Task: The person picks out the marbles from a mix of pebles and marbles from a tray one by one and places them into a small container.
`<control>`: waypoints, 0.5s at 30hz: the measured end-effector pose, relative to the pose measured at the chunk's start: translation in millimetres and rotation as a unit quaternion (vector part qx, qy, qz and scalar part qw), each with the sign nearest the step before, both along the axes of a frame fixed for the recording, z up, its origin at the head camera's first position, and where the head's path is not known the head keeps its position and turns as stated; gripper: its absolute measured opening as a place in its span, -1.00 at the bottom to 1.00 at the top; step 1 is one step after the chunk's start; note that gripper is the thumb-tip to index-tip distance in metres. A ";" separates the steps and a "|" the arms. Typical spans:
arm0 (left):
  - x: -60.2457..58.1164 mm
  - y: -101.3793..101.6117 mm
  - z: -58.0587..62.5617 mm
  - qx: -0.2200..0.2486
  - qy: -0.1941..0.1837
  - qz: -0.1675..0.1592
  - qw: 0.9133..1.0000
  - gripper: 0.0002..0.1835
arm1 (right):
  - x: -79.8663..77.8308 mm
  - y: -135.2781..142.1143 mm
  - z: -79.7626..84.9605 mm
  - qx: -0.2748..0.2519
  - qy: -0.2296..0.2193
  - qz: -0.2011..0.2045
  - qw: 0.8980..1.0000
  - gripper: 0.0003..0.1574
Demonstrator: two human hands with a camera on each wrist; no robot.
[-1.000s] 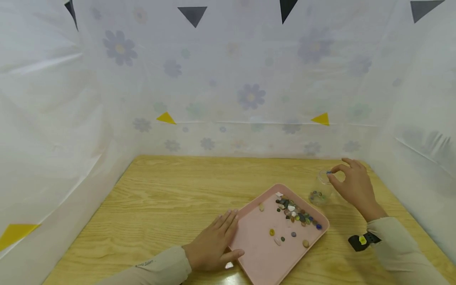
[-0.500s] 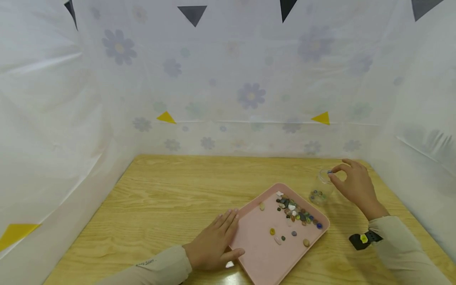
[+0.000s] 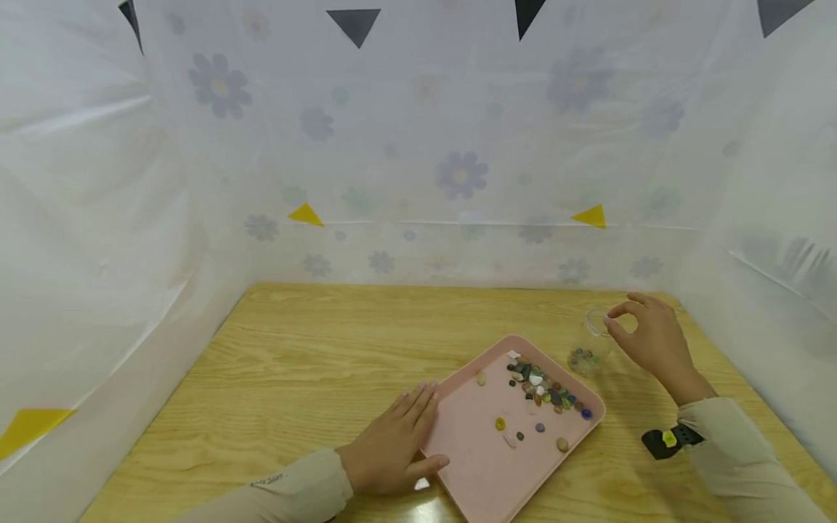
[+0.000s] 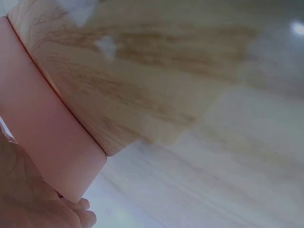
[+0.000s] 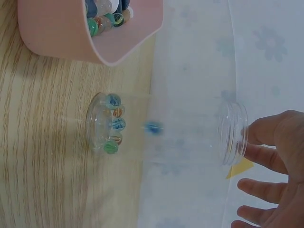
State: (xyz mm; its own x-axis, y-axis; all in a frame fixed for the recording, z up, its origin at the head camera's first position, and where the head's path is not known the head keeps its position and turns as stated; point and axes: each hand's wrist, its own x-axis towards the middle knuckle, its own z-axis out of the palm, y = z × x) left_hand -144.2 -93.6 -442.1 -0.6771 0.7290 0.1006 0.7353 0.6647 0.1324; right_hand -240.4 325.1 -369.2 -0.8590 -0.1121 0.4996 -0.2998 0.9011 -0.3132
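Observation:
A clear jar (image 3: 592,335) stands upright at the table's right, with several glass marbles (image 5: 114,124) on its bottom. One blue marble (image 5: 154,127), blurred, is in mid-air inside the jar in the right wrist view. My right hand (image 3: 650,341) is at the jar's mouth, thumb and index tips by the rim with nothing between them; the other fingers are loosely bent. My left hand (image 3: 392,449) lies with straight fingers along the left edge of a pink tray (image 3: 471,465). Mixed stones and marbles (image 3: 539,383) cluster at the tray's far right side.
A few loose pieces, including a yellow one (image 3: 500,423) and a tan stone (image 3: 562,444), lie nearer the tray's middle. The wooden table (image 3: 314,349) is bounded by a white flowered curtain (image 3: 405,145) at the back and sides.
The blue marble pinched in my right hand has been let go and has dropped into the jar. My left hand and the tray have stayed in place.

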 end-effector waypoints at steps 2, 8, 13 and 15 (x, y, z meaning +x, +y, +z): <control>0.1 -0.2 -0.9 0.000 0.004 -0.002 1.000 -0.11 | -0.1 0.1 -0.8 -0.003 0.001 0.002 1.000 -0.75; 0.3 0.2 -1.0 0.000 0.018 -0.005 1.000 -0.10 | 0.3 0.1 -0.7 -0.009 0.003 0.009 1.000 -0.76; 0.9 0.8 0.4 -0.003 0.010 0.000 1.000 -0.11 | -0.1 0.3 -1.1 -0.008 0.005 0.011 1.000 -0.77; 1.1 1.1 1.4 -0.002 0.005 0.003 1.000 -0.11 | -0.2 0.6 -1.3 -0.009 0.002 0.012 1.000 -0.77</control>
